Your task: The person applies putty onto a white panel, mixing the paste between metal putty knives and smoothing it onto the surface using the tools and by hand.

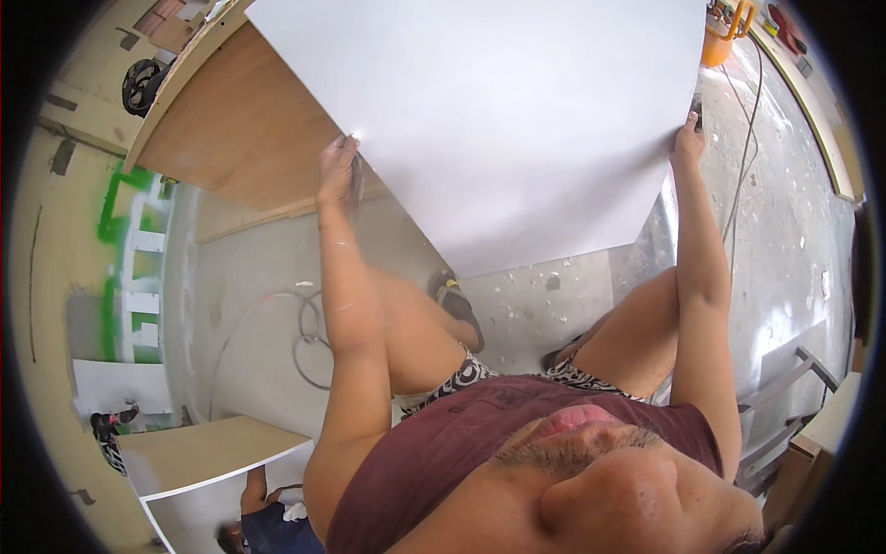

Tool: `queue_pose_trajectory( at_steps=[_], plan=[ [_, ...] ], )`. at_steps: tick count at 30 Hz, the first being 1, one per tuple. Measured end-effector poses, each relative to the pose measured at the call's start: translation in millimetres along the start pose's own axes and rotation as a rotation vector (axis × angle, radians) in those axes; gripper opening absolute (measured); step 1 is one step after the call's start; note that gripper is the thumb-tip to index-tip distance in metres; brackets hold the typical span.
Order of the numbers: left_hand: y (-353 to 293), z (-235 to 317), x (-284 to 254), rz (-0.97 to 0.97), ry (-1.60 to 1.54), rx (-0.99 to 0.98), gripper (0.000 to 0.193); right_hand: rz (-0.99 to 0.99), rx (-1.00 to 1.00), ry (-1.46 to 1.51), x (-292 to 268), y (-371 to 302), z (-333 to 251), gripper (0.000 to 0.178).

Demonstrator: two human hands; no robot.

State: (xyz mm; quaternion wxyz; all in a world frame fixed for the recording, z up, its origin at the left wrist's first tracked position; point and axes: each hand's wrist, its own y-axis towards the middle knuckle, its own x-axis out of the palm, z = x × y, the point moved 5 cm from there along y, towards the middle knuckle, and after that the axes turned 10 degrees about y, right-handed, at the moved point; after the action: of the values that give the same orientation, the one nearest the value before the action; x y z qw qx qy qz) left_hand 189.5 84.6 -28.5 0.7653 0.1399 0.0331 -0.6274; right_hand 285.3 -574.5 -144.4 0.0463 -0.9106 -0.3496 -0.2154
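Note:
A large white panel [517, 129] is held out in front of me, tilted, with its near corner hanging over the floor. My left hand [340, 171] is closed on its left edge, thumb on the white face and fingers partly hidden beneath. On the opposite edge my right hand [688, 146] grips the panel, its fingers mostly out of sight behind it. Beside that hand a small dark patch shows, too obscured to name. Left of the panel stands a brown wooden bench or cabinet [249, 120], close to the panel's edge.
An orange plastic container [718, 46] stands at the far right, near a cable [744, 166] on the scrap-strewn floor. A loose hose [309, 342] lies left of my legs. At lower left, a person in a dark shirt [277, 528] is beside a white-edged cabinet [217, 452]. A metal frame [784, 415] stands right.

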Motion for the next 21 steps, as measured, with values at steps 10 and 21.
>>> queue_pose_trajectory(
  at_steps=[10,21],
  plan=[
    [1.2,-10.5,-63.0,0.011,0.013,0.023,0.031,-0.030,-0.172,-0.015,41.0,-49.9,-35.2,0.039],
    [10.4,-35.8,-113.0,0.097,-0.009,0.010,0.042,-0.089,-0.021,-0.099,47.5,-85.2,0.5,0.046]
  ],
)
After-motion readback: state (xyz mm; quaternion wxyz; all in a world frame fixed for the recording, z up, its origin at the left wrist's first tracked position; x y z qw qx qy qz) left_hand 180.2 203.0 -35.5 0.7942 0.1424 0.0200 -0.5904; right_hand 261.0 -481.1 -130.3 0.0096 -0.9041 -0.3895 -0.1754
